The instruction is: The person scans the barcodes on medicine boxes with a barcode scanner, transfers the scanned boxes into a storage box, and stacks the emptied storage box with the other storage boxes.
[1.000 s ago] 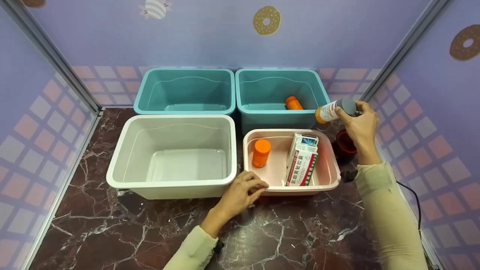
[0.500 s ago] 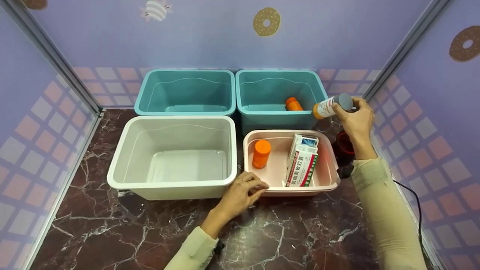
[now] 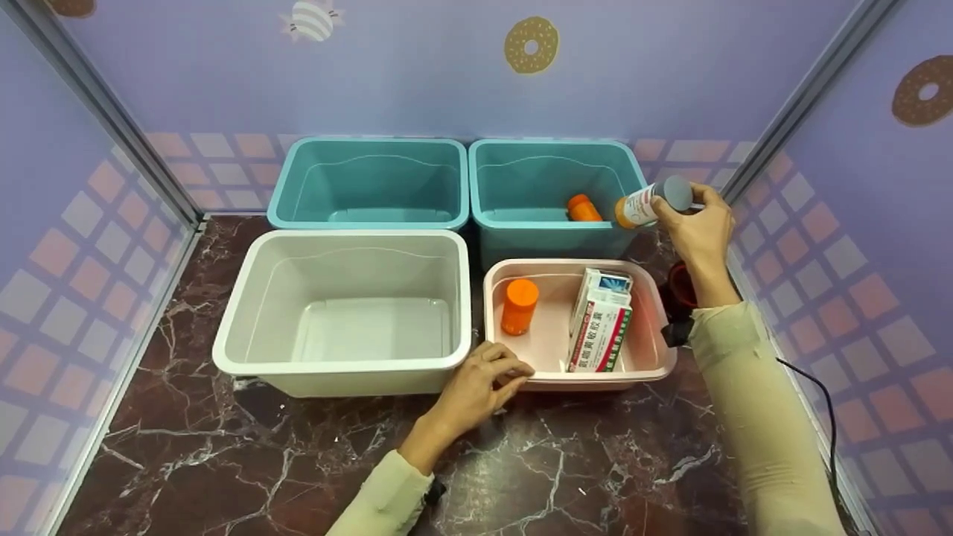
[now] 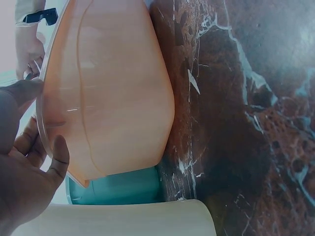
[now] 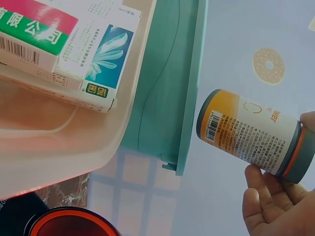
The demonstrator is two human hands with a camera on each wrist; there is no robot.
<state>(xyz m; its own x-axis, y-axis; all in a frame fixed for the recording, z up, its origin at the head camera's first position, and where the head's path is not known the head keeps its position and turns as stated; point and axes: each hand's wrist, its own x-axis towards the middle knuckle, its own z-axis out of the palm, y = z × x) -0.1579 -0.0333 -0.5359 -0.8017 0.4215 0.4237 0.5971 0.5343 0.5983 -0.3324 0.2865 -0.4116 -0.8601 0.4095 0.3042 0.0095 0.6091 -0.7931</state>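
Observation:
My right hand (image 3: 701, 229) holds a pill bottle (image 3: 636, 208) by its grey cap, tilted sideways with its yellow base toward the right teal bin (image 3: 551, 240). In the head view the base overlaps that bin's front right rim. The right wrist view shows the bottle's printed label (image 5: 258, 130) and barcode. My left hand (image 3: 476, 381) grips the rim of the pink bin (image 3: 543, 346) at its near left corner, fingers about the edge (image 4: 43, 98). Inside the pink bin are an orange bottle (image 3: 519, 307), upright, and medicine boxes (image 3: 599, 327). Another orange bottle (image 3: 583, 208) lies in the right teal bin.
A white bin (image 3: 342, 366) stands left of the pink one. Behind it is a second teal bin (image 3: 365, 223). Right of the pink bin, partly behind my right wrist, is a dark red round container (image 3: 679, 285). A black cable (image 3: 823, 387) runs along the right side.
My right hand has carried the pill bottle slightly left and back, from beside the right teal bin to over its front right rim. My left hand stays at the pink bin's corner.

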